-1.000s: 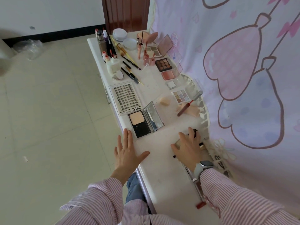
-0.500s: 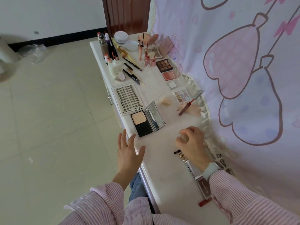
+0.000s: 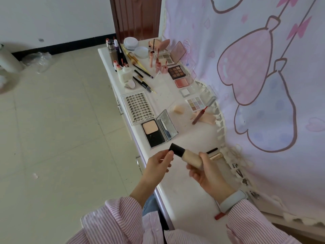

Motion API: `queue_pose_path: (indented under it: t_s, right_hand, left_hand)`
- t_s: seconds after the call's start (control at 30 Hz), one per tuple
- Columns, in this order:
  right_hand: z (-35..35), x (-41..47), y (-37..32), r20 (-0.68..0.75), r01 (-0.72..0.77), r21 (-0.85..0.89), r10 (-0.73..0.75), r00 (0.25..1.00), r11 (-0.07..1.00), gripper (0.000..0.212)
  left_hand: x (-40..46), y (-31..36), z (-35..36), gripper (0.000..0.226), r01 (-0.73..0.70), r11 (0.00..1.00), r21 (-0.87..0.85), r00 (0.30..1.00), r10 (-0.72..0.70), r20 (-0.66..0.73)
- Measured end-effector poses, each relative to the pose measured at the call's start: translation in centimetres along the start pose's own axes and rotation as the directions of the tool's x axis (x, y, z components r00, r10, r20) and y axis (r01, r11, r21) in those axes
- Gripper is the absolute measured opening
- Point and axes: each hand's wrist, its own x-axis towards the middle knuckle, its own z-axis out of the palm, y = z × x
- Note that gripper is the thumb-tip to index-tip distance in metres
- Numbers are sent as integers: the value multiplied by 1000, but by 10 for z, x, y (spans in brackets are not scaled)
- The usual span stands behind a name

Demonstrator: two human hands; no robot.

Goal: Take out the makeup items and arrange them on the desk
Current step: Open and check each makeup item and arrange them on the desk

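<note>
Above the counter's (image 3: 184, 191) near edge, the right hand (image 3: 209, 175) grips a foundation bottle (image 3: 190, 156); the left hand (image 3: 158, 164) pinches its black cap (image 3: 176, 149).

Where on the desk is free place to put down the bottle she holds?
Bare desk lies below the hands, and a smaller patch between the open powder compact and the lip gloss tube. The far end, around the brushes and brown eyeshadow palette, is crowded.

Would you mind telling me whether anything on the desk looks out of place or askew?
One thing: a red lip gloss tube lies tilted across a pink sponge near the curtain, not flat. Pale smudges mark the desk surface nearby. The rest sits orderly.
</note>
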Motion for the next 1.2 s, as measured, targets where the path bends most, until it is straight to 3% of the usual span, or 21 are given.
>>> queue_pose_path:
  t_s: [0.1,0.17,0.23,0.3,0.37,0.5,0.6,0.67,0.77,0.9,0.97,1.07,1.13,1.2]
  right_hand:
    - [0,1,0,83,-70,-115,80,993,991,27]
    - [-2,2,-3,154,-167,-146,190,970,975,28]
    - [-5,3,-4,210,-241,-172,275,938,955,28]
    - [-7,5,-3,269,-253,-164,290,918,954,31]
    - [-8,7,-1,320,-167,-158,211,924,973,32]
    - [-9,6,-1,430,176,-254,-52,901,951,41]
    - [-10,5,-2,497,211,-233,-71,865,949,51]
    - [-9,4,-2,488,216,-190,-99,867,958,48]
    - [-4,3,0,460,274,-192,-160,873,942,42]
    - [5,-3,3,431,345,-243,-217,876,907,41]
    - [10,-7,2,392,361,-259,-244,887,896,29]
    - [17,-13,-14,269,510,-449,-433,860,734,14]
    - [20,-22,-31,306,594,-555,-520,797,583,15]
    - [26,-28,-42,375,614,-633,-507,776,472,31]
  left_hand:
    - [-1,4,-2,22,27,977,-211,999,-17,49]
    - [-1,6,-9,22,-25,967,-254,996,45,76]
    - [-2,9,-15,13,-160,979,-123,976,176,131]
    - [-1,10,-18,8,-326,935,141,938,301,170]
    - [2,9,-19,14,-384,872,302,923,356,146]
    - [7,10,-17,34,-233,914,332,967,253,-15]
    - [7,18,-23,50,-187,969,162,981,193,-23]
    - [7,21,-26,44,-169,985,44,983,165,83]
    - [6,18,-22,25,-222,962,159,966,196,169]
    - [3,20,-13,23,-226,974,33,965,219,144]
    - [3,18,-11,22,-263,961,90,963,255,89]
    - [3,15,-11,31,-329,882,338,936,351,-5]
    - [2,14,-12,35,-407,803,435,899,438,33]
    - [1,15,-13,39,-468,740,483,869,484,101]
